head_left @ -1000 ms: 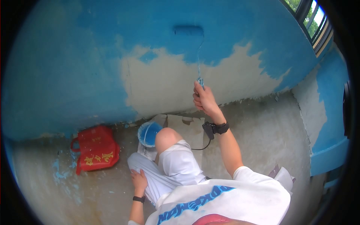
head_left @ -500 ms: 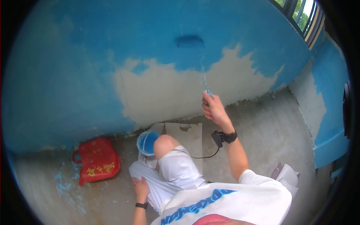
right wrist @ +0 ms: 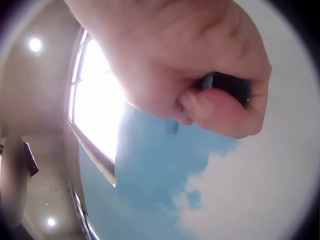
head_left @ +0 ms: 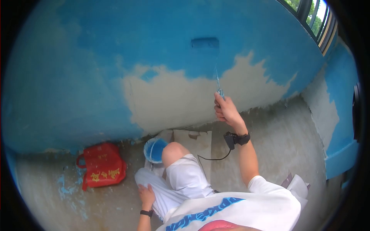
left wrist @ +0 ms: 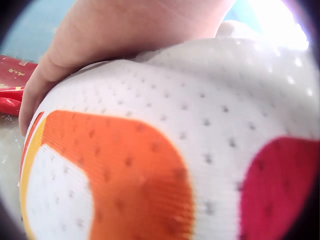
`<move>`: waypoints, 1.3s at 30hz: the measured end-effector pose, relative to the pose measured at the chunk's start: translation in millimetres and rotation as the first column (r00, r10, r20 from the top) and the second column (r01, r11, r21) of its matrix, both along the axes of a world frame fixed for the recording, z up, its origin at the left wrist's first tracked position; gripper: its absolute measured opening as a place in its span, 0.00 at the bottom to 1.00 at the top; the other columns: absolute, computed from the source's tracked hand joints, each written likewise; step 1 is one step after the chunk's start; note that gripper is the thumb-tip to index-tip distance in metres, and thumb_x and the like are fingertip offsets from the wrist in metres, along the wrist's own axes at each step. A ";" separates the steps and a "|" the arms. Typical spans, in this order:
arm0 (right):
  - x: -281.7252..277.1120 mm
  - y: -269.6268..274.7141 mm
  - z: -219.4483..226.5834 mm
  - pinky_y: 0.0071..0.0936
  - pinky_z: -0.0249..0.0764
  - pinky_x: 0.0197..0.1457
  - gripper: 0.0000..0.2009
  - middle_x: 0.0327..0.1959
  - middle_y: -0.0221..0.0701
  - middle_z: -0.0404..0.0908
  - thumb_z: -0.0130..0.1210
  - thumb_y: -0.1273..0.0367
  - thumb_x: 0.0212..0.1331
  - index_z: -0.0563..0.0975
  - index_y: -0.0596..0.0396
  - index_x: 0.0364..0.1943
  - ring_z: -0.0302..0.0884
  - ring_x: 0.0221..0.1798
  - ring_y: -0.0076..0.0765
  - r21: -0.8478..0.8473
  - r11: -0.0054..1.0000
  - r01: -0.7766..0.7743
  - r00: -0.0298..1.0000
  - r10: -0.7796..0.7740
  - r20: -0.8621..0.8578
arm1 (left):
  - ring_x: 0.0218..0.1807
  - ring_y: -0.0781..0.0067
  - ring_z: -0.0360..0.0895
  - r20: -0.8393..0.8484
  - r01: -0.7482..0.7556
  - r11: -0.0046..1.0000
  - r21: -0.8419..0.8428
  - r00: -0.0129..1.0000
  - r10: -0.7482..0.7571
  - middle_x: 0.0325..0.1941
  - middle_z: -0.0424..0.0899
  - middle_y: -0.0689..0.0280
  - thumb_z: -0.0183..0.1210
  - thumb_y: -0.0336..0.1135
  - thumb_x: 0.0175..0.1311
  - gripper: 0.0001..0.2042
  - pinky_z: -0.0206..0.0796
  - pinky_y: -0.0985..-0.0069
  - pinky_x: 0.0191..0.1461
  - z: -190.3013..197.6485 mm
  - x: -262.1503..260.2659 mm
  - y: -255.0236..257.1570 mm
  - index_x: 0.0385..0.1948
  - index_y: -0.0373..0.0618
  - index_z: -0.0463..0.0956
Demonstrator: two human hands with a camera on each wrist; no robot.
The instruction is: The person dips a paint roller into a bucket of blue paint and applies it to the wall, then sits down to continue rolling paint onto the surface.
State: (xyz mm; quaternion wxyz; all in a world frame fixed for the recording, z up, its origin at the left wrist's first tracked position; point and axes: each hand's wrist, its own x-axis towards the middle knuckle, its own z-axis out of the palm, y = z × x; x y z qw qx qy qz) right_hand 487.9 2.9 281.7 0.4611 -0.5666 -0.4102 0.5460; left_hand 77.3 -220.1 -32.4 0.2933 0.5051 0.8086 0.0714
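Wall (head_left: 96,57), blue-painted, with one irregular bare grey patch (head_left: 165,96) low down, directly ahead of and to the left of the right grip. Right grip (head_left: 228,110): one, clenched, fingers and thumb wrapped closely round the handle (head_left: 220,92) of a paint roller; the right wrist view shows a dark end of that handle between the curled fingers. Roller sleeve (head_left: 205,42): one, blue, set crosswise, well beyond the right grip and slightly to its left, against the blue area above the patch; its thin frame is hard to make out. Left grip (head_left: 147,197): one, released, fingers extended and laid on the white shorts (head_left: 185,173), which bear orange and magenta shapes in the left wrist view. Bucket (head_left: 146,151): one, containing blue paint, ahead of the left grip, partly hidden by a bare knee. Bag (head_left: 104,165): one, red with gold characters, on the paint-spotted floor (head_left: 266,131), to the left of the left grip. Flat sheet (head_left: 202,144): one, pale, nearer the body than the right grip and to its left. Window (head_left: 314,21): one, dark-framed, far ahead and to the right of the right grip.
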 end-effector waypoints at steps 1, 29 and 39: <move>0.6 2.2 18.2 0.20 0.41 0.14 0.24 0.13 0.14 0.49 0.47 0.48 0.71 0.56 0.43 0.21 0.43 0.13 0.13 0.036 0.999 -0.008 1.000 0.007 0.016 | 0.61 0.31 0.67 0.004 0.033 0.999 0.020 0.999 -0.033 0.61 0.65 0.28 0.41 0.50 0.74 0.37 0.60 0.53 0.67 2.3 0.2 0.1 0.67 0.18 0.47; -27.5 2.7 2.3 0.26 0.54 0.16 0.25 0.10 0.19 0.57 0.47 0.52 0.72 0.62 0.51 0.18 0.52 0.13 0.17 0.120 0.992 0.032 0.944 -0.070 0.324 | 0.65 0.31 0.64 0.037 -0.007 1.000 0.018 0.999 0.007 0.63 0.62 0.27 0.42 0.48 0.74 0.35 0.56 0.54 0.70 21.1 4.6 -5.3 0.67 0.19 0.49; -31.4 10.0 -17.1 0.27 0.53 0.22 0.23 0.14 0.19 0.57 0.49 0.56 0.72 0.63 0.54 0.19 0.50 0.21 0.18 0.158 0.987 -0.008 0.906 -0.059 0.420 | 0.65 0.32 0.65 -0.042 -0.004 1.000 0.015 0.999 0.005 0.63 0.65 0.28 0.44 0.48 0.73 0.35 0.57 0.55 0.70 6.6 10.1 2.6 0.66 0.19 0.50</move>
